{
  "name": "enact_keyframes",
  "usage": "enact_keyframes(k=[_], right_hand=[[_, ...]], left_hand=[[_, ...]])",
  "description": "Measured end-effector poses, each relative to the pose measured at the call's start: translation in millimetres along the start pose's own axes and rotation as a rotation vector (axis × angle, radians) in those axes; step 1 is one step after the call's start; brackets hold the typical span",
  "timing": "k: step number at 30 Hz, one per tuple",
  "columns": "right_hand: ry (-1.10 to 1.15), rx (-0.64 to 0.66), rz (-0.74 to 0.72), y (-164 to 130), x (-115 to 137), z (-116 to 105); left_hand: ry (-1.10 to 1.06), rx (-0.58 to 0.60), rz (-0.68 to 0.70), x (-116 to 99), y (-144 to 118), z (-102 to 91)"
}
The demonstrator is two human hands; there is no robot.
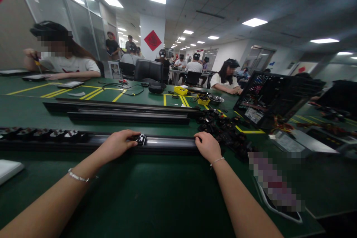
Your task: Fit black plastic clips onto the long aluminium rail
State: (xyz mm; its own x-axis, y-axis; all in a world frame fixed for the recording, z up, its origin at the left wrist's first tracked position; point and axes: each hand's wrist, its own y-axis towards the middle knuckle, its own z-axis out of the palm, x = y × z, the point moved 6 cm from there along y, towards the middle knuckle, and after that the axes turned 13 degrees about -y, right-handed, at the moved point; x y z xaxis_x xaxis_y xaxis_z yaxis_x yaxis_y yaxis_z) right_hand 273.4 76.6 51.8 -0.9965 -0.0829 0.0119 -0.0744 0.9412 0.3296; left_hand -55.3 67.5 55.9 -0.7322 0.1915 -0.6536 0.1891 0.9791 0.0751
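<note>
A long black rail [170, 150] with a shiny grey channel lies across the green table in front of me. My left hand [118, 144] is closed, thumb and fingers pinching a small black part with a pale top [140, 140] that sits in the channel. My right hand [209, 147] curls over the rail near its right end, fingertips on its far edge. Several similar small black parts [55, 134] stand in a row in the rail's left stretch. Two more black rails [128, 116] lie behind this one.
Loose black parts [223, 126] are heaped right of the rails. An opened computer case [258, 100] and a silver metal box [290, 143] stand beyond. A blurred-out flat object [275, 182] lies near my right forearm. Across the table a person [69, 65] works with a screwdriver.
</note>
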Motion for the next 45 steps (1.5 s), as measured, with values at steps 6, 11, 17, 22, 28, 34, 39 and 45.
enact_keyframes(k=[6, 11, 17, 22, 28, 34, 39, 45], right_hand=[[-0.002, -0.013, -0.016, 1, -1, 2], [0.002, -0.029, -0.020, 1, -1, 2], [0.009, -0.023, -0.017, 1, -1, 1], [0.012, -0.023, -0.016, 0, -1, 0], [0.009, -0.025, -0.015, 0, 0, 0], [-0.001, -0.017, -0.015, 0, 0, 1], [-0.002, -0.019, -0.020, 0, 0, 1], [-0.008, -0.004, -0.014, 1, 1, 0]], left_hand=[[0.013, -0.005, 0.029, 1, 1, 1.6], [0.093, -0.029, 0.082, 4, 3, 1.2], [0.078, -0.029, 0.106, 7, 4, 1.9], [0.016, -0.004, 0.078, 3, 2, 1.7], [0.004, -0.006, 0.077, -1, 2, 2.1], [-0.007, -0.008, 0.084, -1, 3, 5.2], [0.009, -0.023, 0.090, -4, 2, 5.9], [0.018, -0.025, 0.088, -10, 2, 8.1]])
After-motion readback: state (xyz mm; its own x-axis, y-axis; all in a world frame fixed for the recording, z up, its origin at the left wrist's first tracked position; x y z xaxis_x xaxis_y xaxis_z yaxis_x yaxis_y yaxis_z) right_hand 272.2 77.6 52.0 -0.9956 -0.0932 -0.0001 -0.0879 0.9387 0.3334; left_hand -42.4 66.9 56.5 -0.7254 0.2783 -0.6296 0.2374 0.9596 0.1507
